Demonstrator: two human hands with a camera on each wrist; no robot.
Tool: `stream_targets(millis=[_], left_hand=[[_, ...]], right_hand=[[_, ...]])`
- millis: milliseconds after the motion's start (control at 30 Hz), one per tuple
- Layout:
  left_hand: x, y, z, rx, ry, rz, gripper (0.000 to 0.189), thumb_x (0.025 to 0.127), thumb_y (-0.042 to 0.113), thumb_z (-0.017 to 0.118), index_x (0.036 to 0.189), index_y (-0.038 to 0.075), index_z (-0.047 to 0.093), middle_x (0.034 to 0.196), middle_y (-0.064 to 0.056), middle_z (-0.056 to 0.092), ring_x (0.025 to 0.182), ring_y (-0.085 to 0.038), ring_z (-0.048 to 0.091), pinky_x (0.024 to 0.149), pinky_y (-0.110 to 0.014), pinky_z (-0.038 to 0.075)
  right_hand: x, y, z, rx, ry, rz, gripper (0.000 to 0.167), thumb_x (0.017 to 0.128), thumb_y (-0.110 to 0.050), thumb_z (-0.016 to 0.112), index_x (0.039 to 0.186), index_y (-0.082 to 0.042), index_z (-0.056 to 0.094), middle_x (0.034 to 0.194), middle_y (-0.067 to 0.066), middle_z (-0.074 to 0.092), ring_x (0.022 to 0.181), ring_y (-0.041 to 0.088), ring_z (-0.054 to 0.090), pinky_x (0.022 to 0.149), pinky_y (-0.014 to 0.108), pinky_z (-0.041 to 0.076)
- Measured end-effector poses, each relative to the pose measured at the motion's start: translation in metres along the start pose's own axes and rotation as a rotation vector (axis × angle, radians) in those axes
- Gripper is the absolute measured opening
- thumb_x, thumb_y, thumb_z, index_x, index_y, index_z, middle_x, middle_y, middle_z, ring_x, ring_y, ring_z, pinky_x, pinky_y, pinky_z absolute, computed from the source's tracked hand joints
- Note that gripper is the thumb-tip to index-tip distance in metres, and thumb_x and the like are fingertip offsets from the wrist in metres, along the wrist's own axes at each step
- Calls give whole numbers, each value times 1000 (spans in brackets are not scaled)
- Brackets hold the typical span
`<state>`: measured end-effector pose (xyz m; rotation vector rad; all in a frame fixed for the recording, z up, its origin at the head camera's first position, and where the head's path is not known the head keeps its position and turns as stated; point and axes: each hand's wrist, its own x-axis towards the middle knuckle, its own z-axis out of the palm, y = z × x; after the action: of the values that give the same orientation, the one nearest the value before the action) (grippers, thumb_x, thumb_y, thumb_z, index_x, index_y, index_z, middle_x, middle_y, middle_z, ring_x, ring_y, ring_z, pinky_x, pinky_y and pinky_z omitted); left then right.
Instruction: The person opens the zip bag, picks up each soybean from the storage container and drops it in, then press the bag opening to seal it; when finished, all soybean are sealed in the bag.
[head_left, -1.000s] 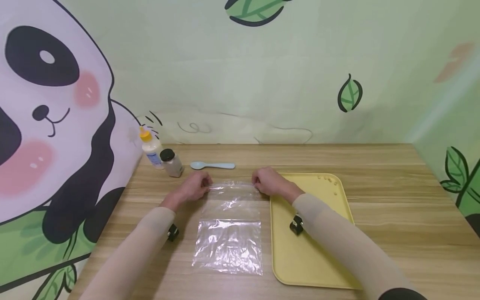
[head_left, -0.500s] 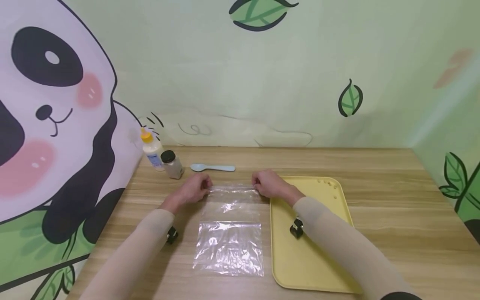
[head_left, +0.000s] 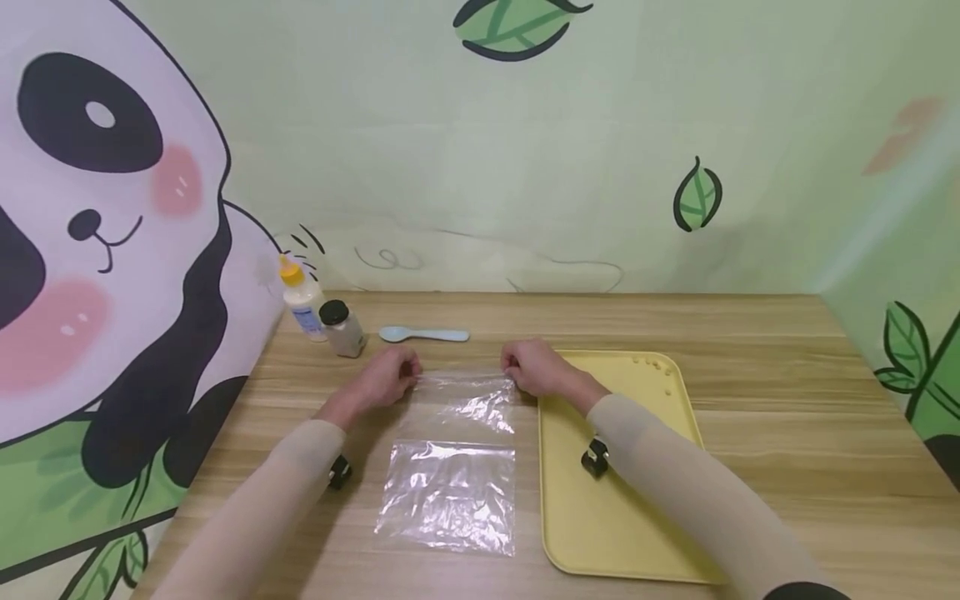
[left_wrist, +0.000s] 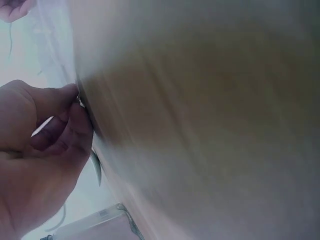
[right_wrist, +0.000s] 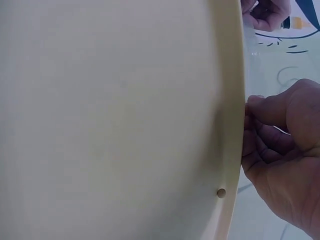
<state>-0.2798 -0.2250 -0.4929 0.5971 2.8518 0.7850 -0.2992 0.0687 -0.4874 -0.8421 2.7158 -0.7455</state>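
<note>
A clear plastic zip bag [head_left: 450, 492] lies flat on the wooden table, its zip edge toward the back. At the bag's upper left corner my left hand [head_left: 384, 377] pinches the edge between thumb and fingers. My right hand [head_left: 538, 367] pinches the opposite upper corner, just by the left rim of the yellow tray [head_left: 600, 517]. Seen from the left wrist, the left thumb and forefinger meet at their tips, and the bag there is faint. In the right wrist view the tray's rim hides part of the right fingertips.
Behind the bag lies a light blue spoon [head_left: 423, 334]. A black-lidded jar [head_left: 343, 329] and a glue bottle [head_left: 302, 302] with a yellow cap stand at the back left. Several small beige pieces [head_left: 657, 364] sit in the tray's far right corner. A painted wall closes off the back.
The bag's lower part has shifted slightly to the left and its creases catch the light differently. Both hands stay at the upper corners, almost still.
</note>
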Motion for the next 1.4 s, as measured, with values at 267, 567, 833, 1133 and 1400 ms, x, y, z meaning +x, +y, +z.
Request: stream_targets(millis=[267,567,833,1133,1400], left_hand=[[-5,-3,2,58,14,52,8,85,2,70,90,9,70,85,-3,69,81,-17,64,78,-33,58],[-11,2,-4,77,7,118,10,82,-2,70,89,5,74,85,-6,73,81,-19,68,77,-33,59],[-15,12,-9,33,-10,64,10,83,-1,69,91,4,73,87,-7,73,82,-18,67,78,-32,59],[-18,20,-19,11,42,93,10,82,-4,67,88,3,72,85,-8,71,78,-18,66,72,-28,58],[-23,26,-25,20,96,144,7,82,-2,71,86,3,73,83,-8,72,76,-17,67,70,-27,59]], right_hand=[[-5,1,-2,26,3,14,8,93,-4,58,94,-8,64,86,1,64,79,14,59,77,26,55],[-14,-2,-7,70,0,6,13,93,-4,59,103,-6,67,90,3,67,83,15,61,77,26,56],[-18,-4,-12,106,1,8,14,93,-5,59,101,-6,70,96,7,71,87,18,65,81,28,57],[-25,-5,-19,80,49,-33,14,93,-5,59,100,-6,71,94,5,71,88,18,65,82,30,57],[-30,-9,-27,83,63,-46,14,94,-6,58,101,-6,70,94,6,71,86,16,65,80,28,57]])
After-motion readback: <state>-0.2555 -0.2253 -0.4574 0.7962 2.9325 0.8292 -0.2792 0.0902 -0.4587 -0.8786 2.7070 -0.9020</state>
